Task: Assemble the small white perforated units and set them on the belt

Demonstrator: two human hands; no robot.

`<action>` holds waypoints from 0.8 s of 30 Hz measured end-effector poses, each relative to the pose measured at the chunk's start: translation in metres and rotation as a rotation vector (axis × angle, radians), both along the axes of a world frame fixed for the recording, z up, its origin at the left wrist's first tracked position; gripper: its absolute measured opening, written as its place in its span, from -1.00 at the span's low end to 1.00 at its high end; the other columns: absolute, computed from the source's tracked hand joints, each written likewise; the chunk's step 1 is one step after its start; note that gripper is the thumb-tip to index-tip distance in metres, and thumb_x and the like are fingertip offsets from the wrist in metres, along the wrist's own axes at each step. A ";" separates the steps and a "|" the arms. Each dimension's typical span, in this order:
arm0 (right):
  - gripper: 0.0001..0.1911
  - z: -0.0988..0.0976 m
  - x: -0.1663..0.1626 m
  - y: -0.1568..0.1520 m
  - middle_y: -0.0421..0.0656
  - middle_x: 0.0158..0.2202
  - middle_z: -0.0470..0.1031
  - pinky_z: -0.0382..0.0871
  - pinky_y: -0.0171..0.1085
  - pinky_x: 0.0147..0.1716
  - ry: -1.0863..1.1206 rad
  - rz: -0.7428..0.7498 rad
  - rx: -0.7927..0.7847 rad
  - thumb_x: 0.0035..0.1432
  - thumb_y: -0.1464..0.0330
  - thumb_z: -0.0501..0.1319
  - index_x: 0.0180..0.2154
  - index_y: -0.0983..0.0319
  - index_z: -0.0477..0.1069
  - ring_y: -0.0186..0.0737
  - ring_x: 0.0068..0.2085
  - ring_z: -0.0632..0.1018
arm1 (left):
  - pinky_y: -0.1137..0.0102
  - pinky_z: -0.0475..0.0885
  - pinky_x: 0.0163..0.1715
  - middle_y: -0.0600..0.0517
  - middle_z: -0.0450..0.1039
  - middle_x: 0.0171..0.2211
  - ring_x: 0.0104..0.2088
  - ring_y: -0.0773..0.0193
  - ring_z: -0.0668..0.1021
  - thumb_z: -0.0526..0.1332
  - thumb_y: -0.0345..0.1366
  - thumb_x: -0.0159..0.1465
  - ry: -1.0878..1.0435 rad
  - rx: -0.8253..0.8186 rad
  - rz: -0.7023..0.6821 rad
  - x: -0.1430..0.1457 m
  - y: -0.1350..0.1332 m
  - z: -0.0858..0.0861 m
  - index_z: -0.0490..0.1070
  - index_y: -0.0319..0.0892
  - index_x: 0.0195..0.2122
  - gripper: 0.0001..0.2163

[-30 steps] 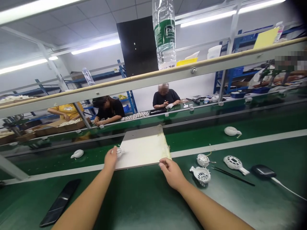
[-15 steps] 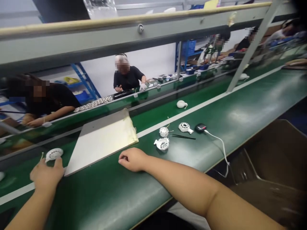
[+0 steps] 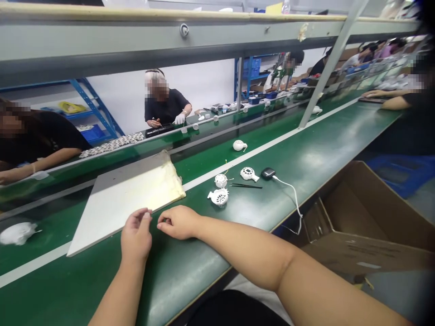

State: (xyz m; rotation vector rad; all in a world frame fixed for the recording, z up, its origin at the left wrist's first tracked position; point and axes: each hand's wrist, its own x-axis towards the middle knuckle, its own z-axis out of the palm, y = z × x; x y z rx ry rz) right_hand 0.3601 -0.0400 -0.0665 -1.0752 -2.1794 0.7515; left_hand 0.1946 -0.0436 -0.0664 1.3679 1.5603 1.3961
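Two hands, left hand (image 3: 136,237), right hand (image 3: 179,222), fingers (image 3: 142,215) curled empty, board (image 3: 125,203) lengthwise along belt (image 3: 258,213)

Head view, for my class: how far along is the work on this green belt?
Partly, at most. Done-looking: a white vented housing lies set aside by tweezers. In hand: nothing visible; the left hand and right hand look empty beside a white board. Left: another white part lies further along the belt.
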 end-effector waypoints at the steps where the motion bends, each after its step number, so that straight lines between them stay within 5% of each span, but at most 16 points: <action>1: -0.74 -0.001 0.000 0.001 -0.19 -0.33 0.57 0.16 -0.34 -0.40 -0.021 0.003 0.011 0.27 0.20 0.18 -0.17 0.23 0.52 -0.28 -0.36 0.46 | 0.14 0.40 0.03 -0.07 0.55 -0.18 -0.11 0.07 0.56 0.25 -0.06 0.16 0.110 -0.057 -0.047 -0.001 -0.001 -0.004 0.47 -0.17 -0.18 -0.68; 6: -0.73 -0.005 0.000 0.005 -0.17 -0.31 0.57 0.14 -0.33 -0.43 -0.104 0.033 0.017 0.29 0.19 0.14 -0.18 0.22 0.50 -0.26 -0.38 0.44 | 0.25 0.43 -0.13 -0.02 0.59 -0.22 -0.20 0.07 0.58 0.16 -0.04 0.21 0.343 -0.183 -0.214 -0.009 0.000 -0.010 0.51 -0.17 -0.15 -0.65; 17: -0.79 -0.002 0.001 0.005 -0.15 -0.35 0.57 0.20 -0.29 -0.39 -0.084 0.020 0.054 0.26 0.25 0.17 -0.30 0.23 0.50 -0.24 -0.37 0.46 | 0.33 0.41 -0.15 0.02 0.60 -0.25 -0.22 0.14 0.57 0.14 -0.09 0.27 0.298 -0.141 -0.280 -0.006 0.002 -0.009 0.51 -0.17 -0.19 -0.71; 21: -0.86 0.028 0.005 -0.013 -0.12 -0.29 0.60 0.33 -0.27 -0.24 0.085 0.016 0.066 0.24 0.40 0.18 -0.28 0.24 0.53 -0.22 -0.28 0.53 | 0.33 0.42 -0.16 -0.01 0.59 -0.29 -0.24 0.16 0.56 0.10 -0.14 0.30 0.246 -0.063 -0.304 0.000 -0.005 -0.006 0.51 -0.21 -0.26 -0.72; 24: -0.82 0.058 0.010 -0.023 -0.12 -0.24 0.58 0.42 -0.26 -0.20 0.280 0.069 0.116 0.32 0.32 0.16 -0.24 0.20 0.52 -0.23 -0.24 0.55 | 0.37 0.43 -0.19 -0.02 0.59 -0.29 -0.28 0.22 0.55 0.12 -0.19 0.29 0.219 -0.059 -0.299 0.004 -0.006 -0.009 0.52 -0.22 -0.26 -0.75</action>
